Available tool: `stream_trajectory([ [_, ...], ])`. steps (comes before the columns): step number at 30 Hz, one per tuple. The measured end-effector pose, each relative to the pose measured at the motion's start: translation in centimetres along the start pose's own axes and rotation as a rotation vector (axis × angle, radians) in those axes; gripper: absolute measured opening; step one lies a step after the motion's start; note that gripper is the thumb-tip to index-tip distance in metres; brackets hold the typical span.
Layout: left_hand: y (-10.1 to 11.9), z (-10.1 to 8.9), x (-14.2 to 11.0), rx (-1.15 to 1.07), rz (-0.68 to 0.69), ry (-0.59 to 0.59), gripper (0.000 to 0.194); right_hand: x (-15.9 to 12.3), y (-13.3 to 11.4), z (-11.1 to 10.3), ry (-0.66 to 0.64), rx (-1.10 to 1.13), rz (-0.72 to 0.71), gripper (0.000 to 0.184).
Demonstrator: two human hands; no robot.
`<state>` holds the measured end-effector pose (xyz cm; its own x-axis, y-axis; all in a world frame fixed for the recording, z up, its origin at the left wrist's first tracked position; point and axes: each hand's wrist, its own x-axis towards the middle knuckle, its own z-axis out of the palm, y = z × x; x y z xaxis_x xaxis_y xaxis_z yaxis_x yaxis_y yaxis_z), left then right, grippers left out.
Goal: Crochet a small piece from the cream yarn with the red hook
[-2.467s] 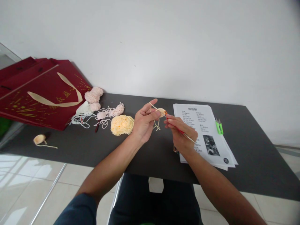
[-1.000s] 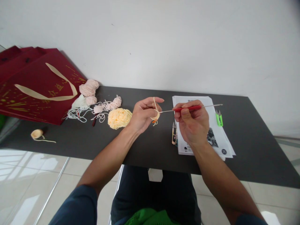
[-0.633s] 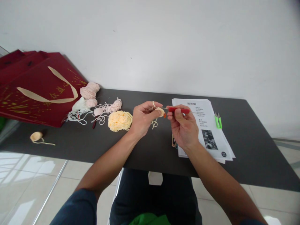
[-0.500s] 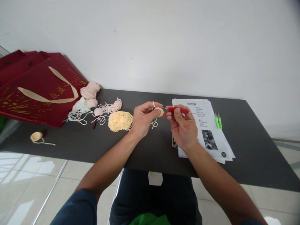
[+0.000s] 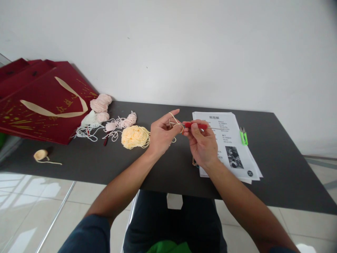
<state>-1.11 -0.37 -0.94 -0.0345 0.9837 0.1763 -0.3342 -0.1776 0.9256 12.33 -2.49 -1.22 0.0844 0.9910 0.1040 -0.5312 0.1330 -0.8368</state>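
Note:
My right hand point(image 5: 204, 146) is closed around the red handle of a crochet hook point(image 5: 196, 125), whose thin metal shaft points left. Opposite it, my left hand point(image 5: 162, 135) pinches a small piece of cream crochet work point(image 5: 181, 128), mostly hidden by the thumb and fingers. A strand of cream yarn point(image 5: 173, 116) loops over the raised left index finger and runs down to the hook's shaft. Left of that hand, a pale yellow ball of yarn point(image 5: 135, 137) lies on the dark table point(image 5: 168, 179).
Printed sheets point(image 5: 231, 140) lie at the right, with green thread snips point(image 5: 243, 136) on their edge. Pink yarn point(image 5: 101, 103) and white yarn point(image 5: 89, 119) sit beside a dark red paper bag point(image 5: 44, 105). A small cream crocheted cup point(image 5: 40, 155) rests at the left.
My right hand has moved left, bringing the hook's shaft across behind my left thumb. My left index finger has lifted, stretching the yarn over it.

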Motion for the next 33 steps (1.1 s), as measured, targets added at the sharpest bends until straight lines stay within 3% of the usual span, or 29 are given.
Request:
stream_trajectory([
  [7, -0.1, -0.1, -0.1, -0.069, -0.007, 0.009, 0.054, 0.0, 0.0, 0.2, 0.028, -0.082, -0.097, 0.013],
  [13, 0.0, -0.1, -0.1, -0.118, -0.039, 0.003, 0.055, -0.8, -0.1, -0.2, 0.074, -0.379, -0.291, 0.011],
  [19, 0.9, 0.1, 0.1, -0.319, -0.196, 0.022, 0.049, -1.7, 0.0, -0.7, -0.088, -0.641, -0.62, 0.033],
  [22, 1.2, 0.1, 0.2, -0.384, -0.238, 0.002, 0.048, -1.4, 0.2, -0.7, -0.08, -0.574, -0.551, 0.03],
  [28, 1.1, 0.1, 0.1, -0.353, -0.235, -0.037, 0.05, 0.0, -0.4, -0.4, -0.059, -0.113, -0.179, 0.007],
  [33, 1.0, 0.2, 0.0, -0.322, -0.197, -0.046, 0.05, 0.6, -1.2, -0.6, -0.059, -0.025, -0.153, 0.009],
])
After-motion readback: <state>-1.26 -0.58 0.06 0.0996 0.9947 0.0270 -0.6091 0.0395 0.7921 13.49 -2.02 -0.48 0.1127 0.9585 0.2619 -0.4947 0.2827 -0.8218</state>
